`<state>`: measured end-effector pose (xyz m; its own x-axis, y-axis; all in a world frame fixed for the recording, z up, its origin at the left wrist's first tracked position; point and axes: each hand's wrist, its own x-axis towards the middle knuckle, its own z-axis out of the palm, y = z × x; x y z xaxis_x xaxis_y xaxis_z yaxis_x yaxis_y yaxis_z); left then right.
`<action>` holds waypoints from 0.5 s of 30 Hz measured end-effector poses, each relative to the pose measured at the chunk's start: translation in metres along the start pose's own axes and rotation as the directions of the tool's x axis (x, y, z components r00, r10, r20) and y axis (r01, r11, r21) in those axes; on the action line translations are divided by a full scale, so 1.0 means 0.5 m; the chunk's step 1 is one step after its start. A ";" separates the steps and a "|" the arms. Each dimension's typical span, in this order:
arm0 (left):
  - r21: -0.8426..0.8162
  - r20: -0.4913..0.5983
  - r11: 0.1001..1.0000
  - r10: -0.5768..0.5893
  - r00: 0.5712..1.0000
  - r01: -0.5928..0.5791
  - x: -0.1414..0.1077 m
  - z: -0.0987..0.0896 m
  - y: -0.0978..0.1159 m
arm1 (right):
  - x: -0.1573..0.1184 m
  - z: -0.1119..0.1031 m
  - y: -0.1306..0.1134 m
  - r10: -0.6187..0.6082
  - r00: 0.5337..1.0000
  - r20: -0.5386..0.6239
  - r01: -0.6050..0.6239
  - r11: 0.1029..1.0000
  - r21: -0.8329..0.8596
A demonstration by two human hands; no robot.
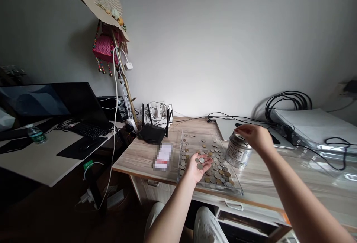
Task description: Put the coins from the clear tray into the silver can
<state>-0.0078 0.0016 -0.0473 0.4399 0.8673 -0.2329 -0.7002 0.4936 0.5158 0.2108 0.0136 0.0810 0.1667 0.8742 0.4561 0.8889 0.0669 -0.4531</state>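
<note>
Coins, silver and brass-toned, lie scattered across a clear tray beneath and around the left hand, with a few more resting on that hand's upturned palm. The left hand is open, its fingers loosely extended and slightly curled over the tray. The right hand is at the top of a metal can, its fingertips drawn together over the rim; whether they grip anything cannot be told. The can stands upright just below the right hand, beside the tray. To the left of the left hand, a partly blurred white-and-red item lies on the desk, with a black router beyond it.
</note>
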 end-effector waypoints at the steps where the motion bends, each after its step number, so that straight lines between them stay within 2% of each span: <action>1: 0.009 -0.011 1.000 -0.002 1.000 0.002 0.000 0.000 0.000 | 0.019 -0.015 0.016 0.066 0.998 0.006 -0.065 0.994 -0.092; 3: 0.015 -0.020 1.000 -0.002 1.000 0.002 0.001 0.001 0.001 | 0.044 -0.028 0.039 0.145 0.986 0.076 -0.124 0.964 -0.234; 6: 0.013 -0.022 1.000 -0.005 1.000 0.006 0.003 0.001 0.000 | 0.051 -0.018 0.053 0.152 0.979 0.140 -0.100 0.943 -0.318; 11: 0.013 -0.016 1.000 -0.022 1.000 0.022 0.005 -0.001 0.000 | 0.043 0.007 0.057 0.083 0.993 0.085 -0.044 0.921 -0.386; 13: 0.005 -0.014 1.000 -0.030 0.999 0.030 0.006 -0.002 -0.001 | 0.035 0.012 0.046 -0.007 1.000 0.015 0.012 0.915 -0.402; 15: -0.007 -0.007 0.999 -0.032 0.999 0.032 0.006 -0.003 -0.001 | 0.013 0.024 0.019 -0.151 0.982 -0.114 0.097 0.919 -0.381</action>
<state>-0.0071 0.0039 -0.0495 0.4580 0.8516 -0.2548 -0.6897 0.5213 0.5026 0.2153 0.0255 0.0702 0.0778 0.7935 0.6035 0.9961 -0.0365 -0.0803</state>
